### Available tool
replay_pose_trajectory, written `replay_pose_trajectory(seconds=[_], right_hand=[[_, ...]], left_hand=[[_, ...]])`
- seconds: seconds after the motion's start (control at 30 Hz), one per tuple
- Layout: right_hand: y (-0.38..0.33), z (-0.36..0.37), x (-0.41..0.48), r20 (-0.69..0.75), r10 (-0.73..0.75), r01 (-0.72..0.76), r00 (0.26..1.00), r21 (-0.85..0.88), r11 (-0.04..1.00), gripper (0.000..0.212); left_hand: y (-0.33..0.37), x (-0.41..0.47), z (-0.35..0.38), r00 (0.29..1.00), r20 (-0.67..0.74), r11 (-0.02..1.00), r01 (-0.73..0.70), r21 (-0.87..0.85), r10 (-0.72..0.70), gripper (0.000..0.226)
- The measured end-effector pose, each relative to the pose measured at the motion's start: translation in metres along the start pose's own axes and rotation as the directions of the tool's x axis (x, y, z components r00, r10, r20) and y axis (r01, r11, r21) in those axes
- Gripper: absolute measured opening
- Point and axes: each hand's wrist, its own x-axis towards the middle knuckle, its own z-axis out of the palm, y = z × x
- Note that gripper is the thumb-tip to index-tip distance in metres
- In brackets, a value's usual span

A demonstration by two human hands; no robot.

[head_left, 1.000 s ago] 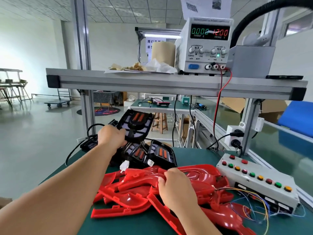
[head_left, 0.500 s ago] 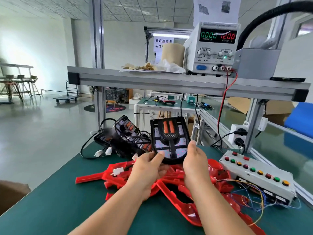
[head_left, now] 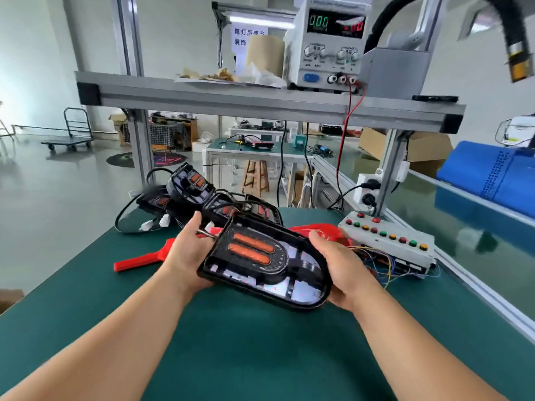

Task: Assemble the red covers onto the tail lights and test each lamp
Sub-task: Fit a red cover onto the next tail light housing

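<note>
I hold one black tail light [head_left: 265, 263] in both hands, just above the green tabletop [head_left: 260, 357] and tilted toward me. My left hand [head_left: 188, 253] grips its squared end and my right hand [head_left: 340, 269] its rounded end, fingers [head_left: 194, 227] curled round the rim. Its face shows two orange bars side by side.

On the shelf [head_left: 231, 96] the power supply [head_left: 330, 44] shows 000 in green. The red figures beside it and the knob labels are too blurred to read. Behind it a white sign [head_left: 241, 36] carries two lines of Chinese characters, partly hidden by a brown paper roll [head_left: 265, 55]. The blue mat [head_left: 489, 175] at my right bears a column of print too small to make out.

A flat tray [head_left: 185, 80] on the shelf holds crumpled brown and white paper scraps. A cardboard box [head_left: 372, 141] stands behind the frame, its contents hidden.

The red covers [head_left: 136, 261] lie on the tabletop behind the lamp, beside a pile of tail lights [head_left: 197, 192]. The button box [head_left: 388, 241] at right has red, green and yellow buttons.
</note>
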Motion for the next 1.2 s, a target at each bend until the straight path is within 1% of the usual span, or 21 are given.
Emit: replay_pose_trajectory(seconds=[0.1, 0.17, 0.2, 0.27, 0.37, 0.43, 0.5, 0.53, 0.6, 0.63, 0.67, 0.7, 0.73, 0.77, 0.8, 0.87, 0.9, 0.97, 1.03, 1.13, 1.2], right_hand=[[0.010, -0.011, -0.019, 0.051, 0.030, -0.021, 0.998, -0.164, 0.986, 0.040], [0.014, -0.012, -0.030, 0.055, 0.019, 0.003, 0.998, -0.372, 0.928, 0.035], [0.017, -0.012, -0.034, 0.057, 0.017, 0.011, 0.998, -0.466, 0.885, 0.034], [0.023, -0.014, -0.039, 0.079, 0.068, -0.017, 0.995, -0.526, 0.851, 0.040], [0.027, -0.016, -0.044, 0.093, 0.119, -0.054, 0.989, -0.519, 0.853, 0.039], [0.028, -0.017, -0.044, 0.074, 0.116, -0.056, 0.991, -0.555, 0.830, 0.041], [0.028, -0.019, -0.043, 0.022, 0.058, -0.032, 0.998, -0.623, 0.782, 0.050], [0.028, -0.020, -0.042, -0.014, 0.011, -0.017, 1.000, -0.642, 0.766, 0.051], [0.027, -0.024, -0.041, -0.083, -0.075, 0.005, 0.994, -0.636, 0.772, 0.036], [0.027, -0.026, -0.041, -0.110, -0.107, 0.013, 0.988, -0.636, 0.772, 0.030], [0.029, -0.028, -0.041, -0.122, -0.133, 0.023, 0.984, -0.647, 0.762, 0.028], [0.031, -0.031, -0.042, -0.127, -0.155, 0.033, 0.980, -0.661, 0.750, 0.028], [0.033, -0.033, -0.042, -0.130, -0.169, 0.040, 0.977, -0.665, 0.746, 0.027], [0.036, -0.035, -0.042, -0.134, -0.175, 0.043, 0.975, -0.664, 0.746, 0.025], [0.037, -0.037, -0.042, -0.138, -0.178, 0.044, 0.974, -0.659, 0.750, 0.022], [0.039, -0.039, -0.042, -0.152, -0.179, 0.044, 0.972, -0.630, 0.775, 0.017], [0.040, -0.039, -0.042, -0.158, -0.181, 0.048, 0.971, -0.610, 0.791, 0.016], [0.041, -0.039, -0.042, -0.171, -0.186, 0.054, 0.968, -0.579, 0.814, 0.016], [0.043, -0.040, -0.042, -0.172, -0.189, 0.057, 0.967, -0.574, 0.817, 0.017], [0.043, -0.041, -0.042, -0.157, -0.195, 0.064, 0.968, -0.600, 0.798, 0.016], [0.043, -0.042, -0.042, -0.140, -0.206, 0.076, 0.968, -0.621, 0.780, 0.014]], left_hand=[[0.000, -0.006, -0.005, 0.991, -0.132, 0.993, -0.007, 0.120, 0.023, 0.053], [-0.003, -0.007, -0.004, 0.964, -0.257, 0.986, -0.024, 0.167, 0.067, 0.032], [-0.005, -0.006, -0.004, 0.946, -0.308, 0.978, -0.039, 0.205, 0.102, 0.027], [-0.011, -0.006, -0.004, 0.900, -0.385, 0.947, -0.082, 0.310, 0.204, 0.022], [-0.023, -0.002, -0.013, 0.785, -0.443, 0.832, -0.159, 0.531, 0.433, 0.021], [-0.030, -0.001, -0.023, 0.682, -0.460, 0.725, -0.151, 0.672, 0.569, 0.023], [-0.037, -0.004, -0.032, 0.592, -0.494, 0.659, -0.085, 0.748, 0.637, 0.039], [-0.039, -0.006, -0.033, 0.571, -0.506, 0.651, -0.068, 0.756, 0.647, 0.048], [-0.041, -0.011, -0.031, 0.550, -0.474, 0.586, -0.035, 0.810, 0.688, 0.067], [-0.041, -0.015, -0.029, 0.522, -0.406, 0.475, 0.001, 0.880, 0.750, 0.075], [-0.039, -0.019, -0.027, 0.480, -0.270, 0.295, 0.023, 0.955, 0.835, 0.080], [-0.035, -0.022, -0.024, 0.436, -0.055, 0.054, 0.016, 0.998, 0.898, 0.078], [-0.028, -0.023, -0.019, 0.420, 0.194, -0.202, -0.027, 0.979, 0.886, 0.068], [-0.020, -0.021, -0.012, 0.459, 0.402, -0.403, -0.099, 0.910, 0.793, 0.054], [-0.012, -0.017, -0.005, 0.548, 0.537, -0.531, -0.188, 0.826, 0.641, 0.040], [-0.004, -0.004, 0.009, 0.733, 0.619, -0.691, -0.292, 0.661, 0.282, 0.030], [-0.003, 0.003, 0.013, 0.786, 0.597, -0.742, -0.305, 0.597, 0.158, 0.032], [-0.004, 0.016, 0.019, 0.835, 0.548, -0.773, -0.323, 0.546, 0.037, 0.038], [-0.006, 0.026, 0.020, 0.845, 0.534, -0.796, -0.339, 0.501, -0.023, 0.042], [-0.008, 0.034, 0.021, 0.858, 0.512, -0.843, -0.301, 0.445, -0.036, 0.043], [-0.011, 0.037, 0.020, 0.855, 0.519, -0.834, -0.299, 0.463, -0.019, 0.037]])
